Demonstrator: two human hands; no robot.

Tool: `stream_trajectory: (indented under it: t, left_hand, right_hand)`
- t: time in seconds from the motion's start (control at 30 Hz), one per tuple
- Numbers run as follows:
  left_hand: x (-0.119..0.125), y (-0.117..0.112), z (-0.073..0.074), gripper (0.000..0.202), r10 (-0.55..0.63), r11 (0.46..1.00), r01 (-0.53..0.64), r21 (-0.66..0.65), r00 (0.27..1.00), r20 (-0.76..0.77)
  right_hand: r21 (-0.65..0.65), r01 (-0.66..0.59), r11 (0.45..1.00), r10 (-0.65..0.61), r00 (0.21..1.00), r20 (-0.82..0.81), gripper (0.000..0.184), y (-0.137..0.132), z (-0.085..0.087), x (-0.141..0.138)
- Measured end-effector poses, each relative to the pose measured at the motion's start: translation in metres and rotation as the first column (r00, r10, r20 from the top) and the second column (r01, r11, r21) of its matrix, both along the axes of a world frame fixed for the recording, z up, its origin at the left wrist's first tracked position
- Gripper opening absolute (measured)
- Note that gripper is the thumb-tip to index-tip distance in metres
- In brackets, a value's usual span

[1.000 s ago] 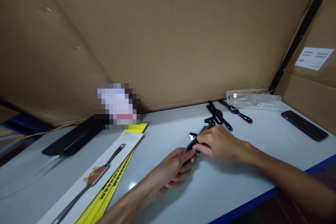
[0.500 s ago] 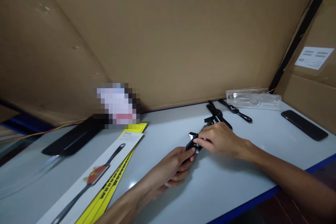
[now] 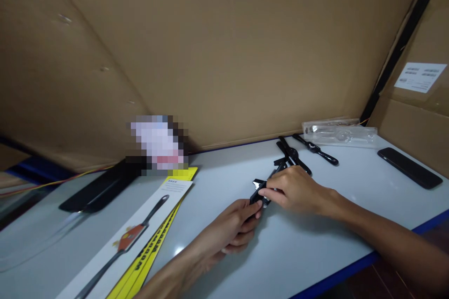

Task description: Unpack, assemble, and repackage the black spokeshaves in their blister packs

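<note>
A black spokeshave point(image 3: 257, 191) with a shiny metal part at its middle is held slantwise above the white table. My left hand point(image 3: 242, 224) is closed round its near handle, thumb on top. The fingers of my right hand point(image 3: 296, 189) are closed on its middle, near the metal part, and hide much of it. The far handle sticks out beyond my right fingers. Just behind lie another black spokeshave point(image 3: 292, 153) and, to its right, a third black spokeshave point(image 3: 317, 150).
Clear plastic packs point(image 3: 342, 134) lie at the back right, near a flat black oblong thing point(image 3: 409, 168). At left are a printed card point(image 3: 105, 243) over yellow cards point(image 3: 152, 247), a long black object point(image 3: 101, 187) and a pixelated item point(image 3: 157, 142). Cardboard walls point(image 3: 224, 56) rise behind.
The view has shifted slightly. Both hands keep their places on the spokeshave, and the right fingers have moved only a little, if at all.
</note>
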State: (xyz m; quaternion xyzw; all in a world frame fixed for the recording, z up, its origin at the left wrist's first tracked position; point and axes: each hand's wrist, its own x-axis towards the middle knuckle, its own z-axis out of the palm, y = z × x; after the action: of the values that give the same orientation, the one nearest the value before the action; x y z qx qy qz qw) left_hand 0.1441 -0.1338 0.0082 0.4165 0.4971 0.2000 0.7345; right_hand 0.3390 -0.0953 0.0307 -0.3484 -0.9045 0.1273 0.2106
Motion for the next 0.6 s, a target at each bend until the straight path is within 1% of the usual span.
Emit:
stream_trajectory:
  t: [0.1,0.17,0.33,0.43,0.5,0.6]
  left_hand:
    - [0.0002,0.0008,-0.0002,0.050,-0.003,1.000,0.003,0.004,1.000,0.006]
    - [0.0005,0.0007,-0.0005,0.050,-0.007,1.000,0.007,0.003,1.000,0.006]
    - [0.0014,-0.0010,0.0015,0.055,0.005,1.000,-0.005,-0.005,1.000,-0.010]
    - [0.0019,-0.0012,0.0030,0.057,0.013,1.000,-0.013,-0.005,1.000,-0.018]
    - [0.0021,-0.0007,0.0032,0.058,0.014,1.000,-0.014,-0.006,1.000,-0.028]
    - [0.0019,-0.0002,0.0031,0.058,0.013,1.000,-0.013,-0.006,0.999,-0.031]
  right_hand:
    - [-0.090,-0.048,0.995,0.045,0.998,-0.036,0.040,-0.0003,-0.0003,-0.0022]
    - [-0.102,-0.069,0.992,0.064,0.997,-0.052,0.037,-0.0002,-0.0003,-0.0029]
    - [0.024,-0.006,1.000,0.006,1.000,0.018,0.037,0.0013,0.0010,-0.0004]
    - [0.048,0.010,0.999,-0.011,1.000,0.024,0.039,0.0014,0.0019,0.0010]
    - [0.015,0.003,1.000,-0.003,1.000,-0.002,0.042,0.0006,0.0022,0.0005]
    - [-0.071,-0.019,0.997,0.016,0.999,-0.046,0.045,-0.0011,0.0015,-0.0021]
